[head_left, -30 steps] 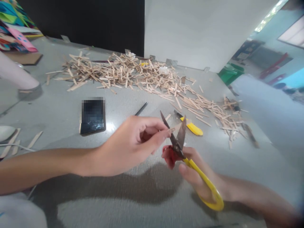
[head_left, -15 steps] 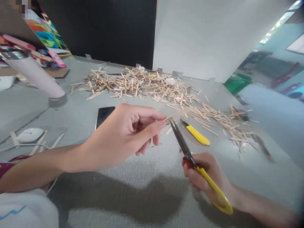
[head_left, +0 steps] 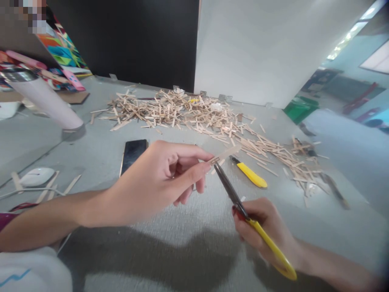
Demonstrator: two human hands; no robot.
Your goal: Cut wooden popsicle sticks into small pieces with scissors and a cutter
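Between the thumb and forefinger of my left hand (head_left: 164, 174) is a thin wooden stick (head_left: 228, 152), with a small dark outline marked near my fingertips. Its free end points up and to the right. My right hand (head_left: 264, 231) is closed around a pair of scissors (head_left: 232, 190) with yellow handles and dark blades. The blade tips meet the stick's lower edge beside my left fingertips, close to the marking. A yellow utility knife (head_left: 251, 174) lies on the table just right of the blades.
Many loose wooden sticks (head_left: 170, 109) are heaped along the back of the grey table (head_left: 188, 239), trailing right. A phone (head_left: 133, 152) lies behind my left hand. Left are a white mouse (head_left: 38, 176) and a pale bottle (head_left: 45, 99). Upright black and white panels stand behind.
The scissor tips have shifted slightly left and down, and the stick has tilted a little lower with my left hand. More of the phone shows now.
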